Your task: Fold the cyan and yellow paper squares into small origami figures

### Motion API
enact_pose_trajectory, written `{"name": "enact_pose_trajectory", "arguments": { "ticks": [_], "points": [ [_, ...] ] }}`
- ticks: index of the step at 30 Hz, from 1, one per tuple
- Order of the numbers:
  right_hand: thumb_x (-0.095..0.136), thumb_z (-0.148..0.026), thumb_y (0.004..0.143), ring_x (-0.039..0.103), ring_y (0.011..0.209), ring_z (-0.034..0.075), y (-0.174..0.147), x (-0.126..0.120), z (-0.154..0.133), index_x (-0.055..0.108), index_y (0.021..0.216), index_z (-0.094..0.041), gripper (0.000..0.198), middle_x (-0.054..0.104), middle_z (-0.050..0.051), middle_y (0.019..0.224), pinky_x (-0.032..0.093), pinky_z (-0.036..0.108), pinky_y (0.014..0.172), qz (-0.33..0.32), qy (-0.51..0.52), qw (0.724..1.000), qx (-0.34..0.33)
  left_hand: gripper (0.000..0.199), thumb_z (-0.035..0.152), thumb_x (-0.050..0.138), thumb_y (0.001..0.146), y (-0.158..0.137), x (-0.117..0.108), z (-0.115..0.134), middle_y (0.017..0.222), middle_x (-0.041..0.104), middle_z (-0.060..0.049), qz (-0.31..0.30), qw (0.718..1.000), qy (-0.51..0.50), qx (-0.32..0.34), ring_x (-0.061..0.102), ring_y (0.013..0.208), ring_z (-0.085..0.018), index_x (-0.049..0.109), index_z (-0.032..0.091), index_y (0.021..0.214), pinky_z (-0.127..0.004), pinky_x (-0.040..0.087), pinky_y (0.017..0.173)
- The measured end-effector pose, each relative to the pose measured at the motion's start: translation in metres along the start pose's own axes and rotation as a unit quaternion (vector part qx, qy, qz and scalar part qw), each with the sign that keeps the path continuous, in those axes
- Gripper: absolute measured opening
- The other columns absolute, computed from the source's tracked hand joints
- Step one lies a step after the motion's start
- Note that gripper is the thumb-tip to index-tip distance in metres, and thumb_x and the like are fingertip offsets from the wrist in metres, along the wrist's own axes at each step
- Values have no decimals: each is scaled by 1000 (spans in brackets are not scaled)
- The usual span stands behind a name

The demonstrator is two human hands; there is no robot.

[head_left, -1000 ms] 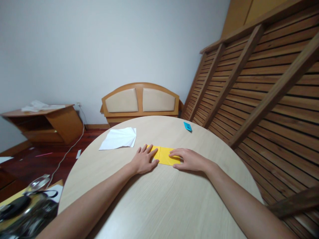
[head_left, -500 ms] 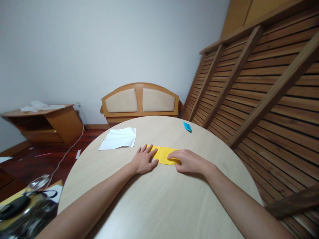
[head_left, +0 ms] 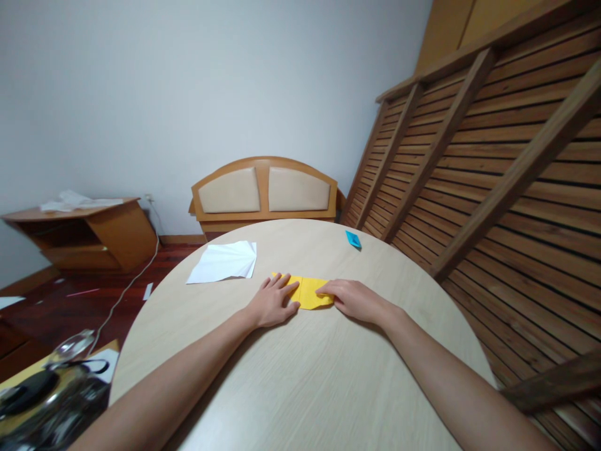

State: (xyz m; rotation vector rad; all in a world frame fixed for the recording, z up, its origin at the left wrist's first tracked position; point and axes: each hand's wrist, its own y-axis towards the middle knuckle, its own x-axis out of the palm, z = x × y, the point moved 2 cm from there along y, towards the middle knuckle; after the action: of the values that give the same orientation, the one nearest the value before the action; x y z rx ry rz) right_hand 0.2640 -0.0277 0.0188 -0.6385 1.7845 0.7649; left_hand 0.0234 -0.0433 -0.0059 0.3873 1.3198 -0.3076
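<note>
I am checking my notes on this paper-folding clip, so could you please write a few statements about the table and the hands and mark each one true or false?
1. Both hands rest on the yellow paper. True: the left hand presses its left end and the right hand its right end.
2. The white paper lies under the right hand. False: it lies apart, on the left hand's side, touched by neither hand.
3. A small blue paper piece sits near the far edge of the round table. True.
4. The left hand is lifted clear of the table. False: it lies flat, palm down.
5. The yellow paper is crumpled into a ball. False: it lies flat, folded.
</note>
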Motion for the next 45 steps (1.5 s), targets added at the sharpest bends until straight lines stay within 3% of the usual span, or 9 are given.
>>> {"name": "enact_pose_trajectory", "arguments": {
  "ticks": [7,22,27,32,36,40,43,45],
  "points": [
    [51,-17,91,66,99,22,2,0,5,71,107,-21,26,72,7,109,48,33,88,22,46,999,4,56,50,48,93,-1,-1,0,157,33,-11,-2,1000,-9,28,25,146,-38,46,30,146,-56,22,117],
    [55,-24,93,66,88,20,0,-7,1,71,101,-21,18,73,6,100,46,29,80,45,91,995,3,54,49,41,97,0,3,-2,155,36,-13,9,996,-18,84,29,144,-37,46,26,146,-58,24,115],
    [53,-27,95,66,86,19,-1,-10,2,69,101,-21,19,73,6,97,46,28,78,64,108,992,25,62,59,48,92,-2,-4,5,150,45,-13,37,989,-22,139,39,138,-35,49,23,143,-54,27,114],
    [53,-27,95,65,83,19,-1,-12,1,67,100,-20,17,72,5,93,45,28,75,96,118,988,26,34,35,50,94,0,-9,14,124,66,-10,90,980,-23,177,60,114,-26,67,21,120,-40,43,102],
    [52,-31,96,64,79,18,-1,-13,4,64,97,-20,16,70,3,89,44,28,72,131,149,979,40,33,28,41,98,1,-11,19,94,73,-9,111,984,-40,135,66,86,-21,71,19,106,-30,48,79],
    [60,-35,91,62,78,18,-1,-13,9,61,97,-19,17,68,4,88,45,28,71,171,193,964,58,33,31,41,97,0,-15,20,82,72,-7,128,979,-142,70,63,71,-17,72,18,97,-26,43,67],
    [61,-37,90,63,83,19,0,-11,12,61,100,-19,21,68,5,92,47,29,74,187,246,949,64,38,38,43,96,2,-15,18,72,68,-4,136,958,-252,28,57,62,-14,69,15,83,-24,39,59],
    [61,-38,90,63,85,20,1,-10,13,62,99,-19,21,68,5,93,49,30,75,190,280,939,67,42,45,44,95,4,-14,17,70,65,-4,142,930,-340,11,55,62,-14,66,13,78,-23,39,56]
  ]
}}
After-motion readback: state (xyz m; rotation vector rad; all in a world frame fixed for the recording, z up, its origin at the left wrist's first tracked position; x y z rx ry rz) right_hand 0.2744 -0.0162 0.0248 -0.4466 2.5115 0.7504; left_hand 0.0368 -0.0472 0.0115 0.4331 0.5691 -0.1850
